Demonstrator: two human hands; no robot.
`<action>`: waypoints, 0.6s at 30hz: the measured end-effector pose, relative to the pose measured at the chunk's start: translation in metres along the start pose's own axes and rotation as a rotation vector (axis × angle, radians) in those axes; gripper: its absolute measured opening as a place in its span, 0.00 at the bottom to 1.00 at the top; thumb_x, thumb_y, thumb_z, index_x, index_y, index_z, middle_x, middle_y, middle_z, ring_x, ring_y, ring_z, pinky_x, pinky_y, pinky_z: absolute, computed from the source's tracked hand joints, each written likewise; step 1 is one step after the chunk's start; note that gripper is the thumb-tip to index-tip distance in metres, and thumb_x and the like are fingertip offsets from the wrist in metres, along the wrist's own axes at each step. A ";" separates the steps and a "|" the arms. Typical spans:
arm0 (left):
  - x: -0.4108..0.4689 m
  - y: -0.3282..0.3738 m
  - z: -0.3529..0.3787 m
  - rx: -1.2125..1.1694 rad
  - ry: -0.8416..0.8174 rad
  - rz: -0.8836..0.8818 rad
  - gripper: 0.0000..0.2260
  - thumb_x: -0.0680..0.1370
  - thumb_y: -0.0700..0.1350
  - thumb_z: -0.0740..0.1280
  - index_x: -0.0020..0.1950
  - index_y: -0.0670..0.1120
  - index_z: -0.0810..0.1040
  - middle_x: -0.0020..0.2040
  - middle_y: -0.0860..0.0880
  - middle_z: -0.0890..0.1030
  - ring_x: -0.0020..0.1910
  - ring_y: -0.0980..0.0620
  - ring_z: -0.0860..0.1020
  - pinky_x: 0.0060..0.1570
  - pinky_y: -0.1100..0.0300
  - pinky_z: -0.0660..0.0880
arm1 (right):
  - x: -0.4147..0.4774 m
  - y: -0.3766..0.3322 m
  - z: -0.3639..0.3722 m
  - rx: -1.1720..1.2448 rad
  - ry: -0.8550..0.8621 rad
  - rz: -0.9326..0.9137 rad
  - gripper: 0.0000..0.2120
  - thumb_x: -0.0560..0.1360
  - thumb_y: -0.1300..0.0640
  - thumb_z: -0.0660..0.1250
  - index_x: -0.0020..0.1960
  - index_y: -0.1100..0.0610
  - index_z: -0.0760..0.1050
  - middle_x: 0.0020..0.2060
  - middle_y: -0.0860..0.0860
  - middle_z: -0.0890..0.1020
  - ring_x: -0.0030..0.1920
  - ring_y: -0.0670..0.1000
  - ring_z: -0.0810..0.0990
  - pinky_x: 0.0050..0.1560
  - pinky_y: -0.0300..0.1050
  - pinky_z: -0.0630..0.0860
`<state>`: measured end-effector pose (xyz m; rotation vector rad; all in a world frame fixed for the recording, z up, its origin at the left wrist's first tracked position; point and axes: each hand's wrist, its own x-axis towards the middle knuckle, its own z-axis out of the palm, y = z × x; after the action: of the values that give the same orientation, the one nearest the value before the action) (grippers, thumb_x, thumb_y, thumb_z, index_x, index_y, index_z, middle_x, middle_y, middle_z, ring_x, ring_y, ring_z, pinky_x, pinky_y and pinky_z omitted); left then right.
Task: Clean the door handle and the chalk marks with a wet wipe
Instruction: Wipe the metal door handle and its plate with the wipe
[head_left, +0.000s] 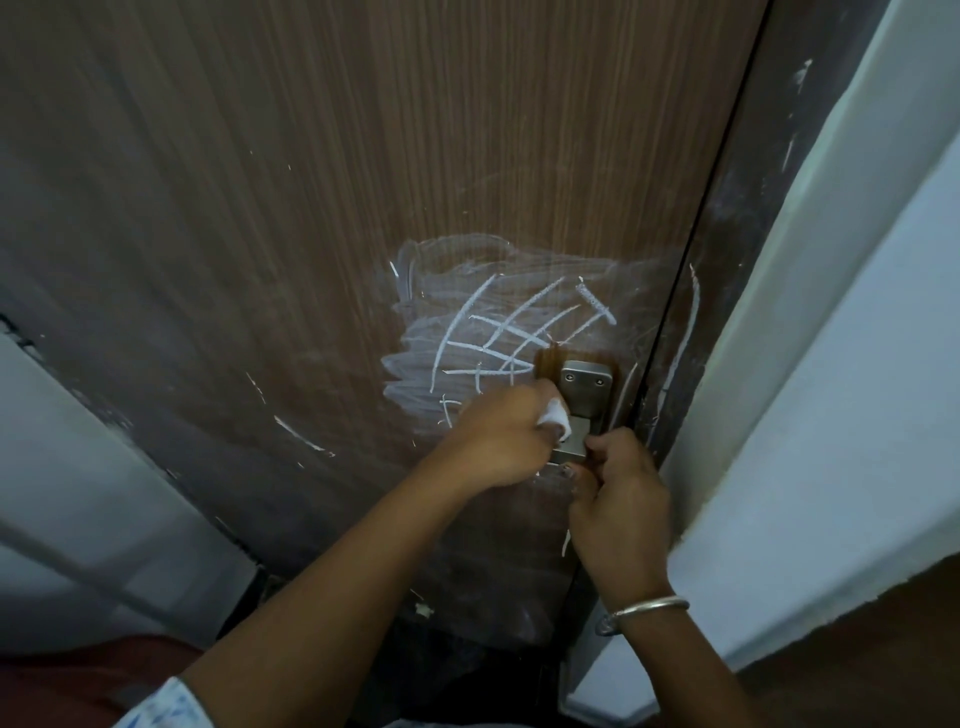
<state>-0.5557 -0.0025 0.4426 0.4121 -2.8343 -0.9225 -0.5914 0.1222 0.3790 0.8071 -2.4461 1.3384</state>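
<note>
A brown wood-grain door (311, 208) fills the view. White chalk marks (498, 332), crossed lines over a smeared patch, sit just above and left of the metal door handle (584, 384). My left hand (498, 441) holds a bunched white wet wipe (711, 415) pressed against the handle's stem. My right hand (621, 499) grips the lower end of the handle, a silver bangle on its wrist. The handle's lever is mostly hidden under both hands.
The dark door frame (727, 260) with more chalk streaks runs along the door's right edge, then a pale blue wall (857, 364). Another pale wall (78, 467) stands at the left. Stray chalk scratches (301, 436) mark the door lower left.
</note>
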 end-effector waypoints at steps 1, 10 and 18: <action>-0.001 -0.001 0.000 -0.010 -0.014 0.003 0.06 0.77 0.47 0.62 0.53 0.50 0.73 0.48 0.48 0.79 0.46 0.50 0.76 0.44 0.56 0.73 | 0.000 -0.001 0.000 -0.006 0.001 -0.005 0.09 0.69 0.71 0.68 0.47 0.62 0.74 0.41 0.59 0.79 0.41 0.58 0.78 0.38 0.44 0.72; 0.000 -0.010 0.003 0.189 0.012 0.185 0.07 0.78 0.50 0.59 0.54 0.50 0.69 0.46 0.48 0.76 0.48 0.48 0.74 0.46 0.53 0.65 | 0.000 -0.001 -0.001 -0.030 -0.035 -0.010 0.08 0.71 0.69 0.67 0.47 0.61 0.73 0.42 0.58 0.78 0.40 0.56 0.77 0.36 0.45 0.73; 0.000 -0.016 -0.002 0.248 0.048 0.215 0.07 0.76 0.53 0.60 0.49 0.51 0.71 0.44 0.49 0.76 0.50 0.49 0.72 0.53 0.50 0.64 | -0.001 -0.001 0.000 -0.047 -0.028 0.021 0.08 0.71 0.68 0.68 0.49 0.61 0.73 0.44 0.58 0.78 0.40 0.57 0.77 0.37 0.42 0.71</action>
<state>-0.5519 -0.0160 0.4342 0.1467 -2.8845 -0.5170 -0.5896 0.1220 0.3795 0.7964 -2.5045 1.2808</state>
